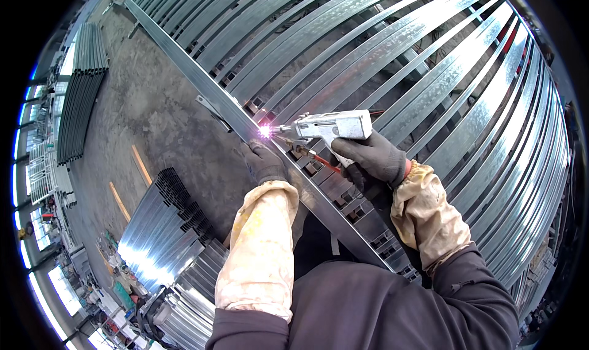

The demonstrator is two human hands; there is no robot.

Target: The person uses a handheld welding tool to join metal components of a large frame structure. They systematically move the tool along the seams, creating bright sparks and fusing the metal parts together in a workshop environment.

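Note:
My gloved right hand (371, 156) is wrapped round the handle of a white welding gun (334, 126). The gun's nozzle points left, and a bright pink-white glow (265, 131) burns at its tip, against a long metal rail (178, 58). Below the barrel runs a thin tube with a red-orange section (325, 161). My gloved left hand (265, 163) is closed on the rail's edge just below the glow; some of its fingers are hidden. From the rail, many flat metal bars (343, 67) stretch to the upper right, side by side with gaps.
Stacked metal profiles (162, 227) lie at the lower left, near two wooden strips (141, 164) on the concrete floor (159, 116). Another stack of long bars (83, 98) is at the far left. A small metal bracket (213, 112) juts from the rail's left side.

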